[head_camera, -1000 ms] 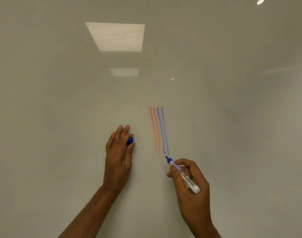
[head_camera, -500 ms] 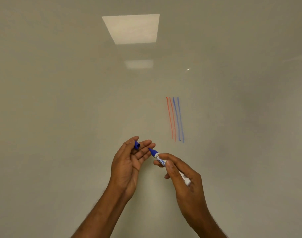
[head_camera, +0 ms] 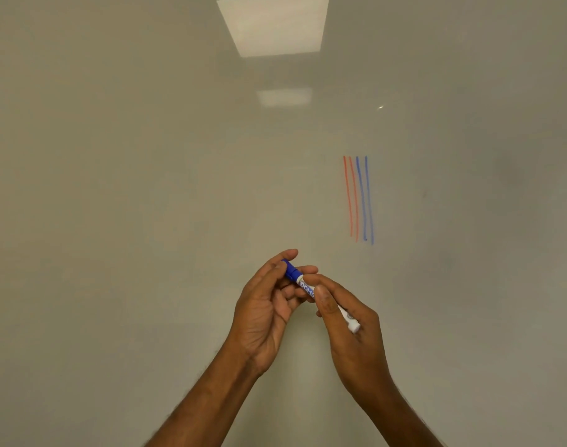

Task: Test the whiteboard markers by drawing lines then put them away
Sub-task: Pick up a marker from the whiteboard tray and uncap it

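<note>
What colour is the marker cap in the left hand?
The cap meeting the marker is blue; the head view shows it.

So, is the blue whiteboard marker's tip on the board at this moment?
No, the blue plastic cap in the left hand covers the tip of the white-barrelled marker held by the right hand.

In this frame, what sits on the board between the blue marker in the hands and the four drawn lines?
Nothing: the head view shows only bare whiteboard between the blue marker and the four lines.
</note>
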The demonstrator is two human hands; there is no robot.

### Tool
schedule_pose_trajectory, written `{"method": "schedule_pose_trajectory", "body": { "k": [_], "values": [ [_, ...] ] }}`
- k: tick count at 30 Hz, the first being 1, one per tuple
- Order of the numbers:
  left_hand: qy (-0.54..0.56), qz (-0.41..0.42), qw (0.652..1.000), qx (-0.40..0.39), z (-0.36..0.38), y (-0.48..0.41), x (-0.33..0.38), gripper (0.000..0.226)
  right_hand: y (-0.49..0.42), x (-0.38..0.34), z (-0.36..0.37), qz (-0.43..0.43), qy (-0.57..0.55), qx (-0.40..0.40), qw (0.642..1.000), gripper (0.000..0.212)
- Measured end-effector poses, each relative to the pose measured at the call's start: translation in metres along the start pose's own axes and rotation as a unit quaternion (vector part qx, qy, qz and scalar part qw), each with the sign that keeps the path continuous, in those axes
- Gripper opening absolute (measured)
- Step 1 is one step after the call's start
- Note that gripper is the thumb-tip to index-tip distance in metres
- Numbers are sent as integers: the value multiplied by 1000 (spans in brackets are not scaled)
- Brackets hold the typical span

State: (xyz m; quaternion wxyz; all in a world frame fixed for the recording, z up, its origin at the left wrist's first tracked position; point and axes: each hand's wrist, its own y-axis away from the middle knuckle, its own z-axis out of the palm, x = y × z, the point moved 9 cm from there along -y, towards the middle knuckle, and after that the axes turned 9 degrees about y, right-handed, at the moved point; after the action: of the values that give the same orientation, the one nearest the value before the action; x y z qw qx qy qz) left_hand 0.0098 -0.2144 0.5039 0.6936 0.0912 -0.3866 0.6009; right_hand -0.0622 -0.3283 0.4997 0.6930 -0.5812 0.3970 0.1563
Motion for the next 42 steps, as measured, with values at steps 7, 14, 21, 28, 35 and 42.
{"method": "schedule_pose_trajectory", "body": {
  "k": [7, 14, 21, 28, 35, 42],
  "values": [
    [11, 30, 999, 41, -25, 13, -1, 26, 10, 13, 20, 2, -3, -6, 1000, 32],
    [-41, 47, 995, 72, -59, 19, 12, 25, 22, 31, 55, 30, -16, -31, 999, 33],
    [-140, 68, 978, 139, -133, 38, 19, 27, 55, 65, 80, 34, 36, -55, 997, 20],
    [-227, 66, 947, 218, -220, 66, 14, 24, 102, 134, 125, -2, 256, -111, 960, 25],
    [-236, 22, 913, 333, -322, 96, 0, 20, 143, 182, 180, -77, 392, -130, 907, 21],
    [-364, 28, 846, 389, -426, 140, 9, 20, 190, 235, 251, -75, 394, -188, 897, 21]
  ]
}}
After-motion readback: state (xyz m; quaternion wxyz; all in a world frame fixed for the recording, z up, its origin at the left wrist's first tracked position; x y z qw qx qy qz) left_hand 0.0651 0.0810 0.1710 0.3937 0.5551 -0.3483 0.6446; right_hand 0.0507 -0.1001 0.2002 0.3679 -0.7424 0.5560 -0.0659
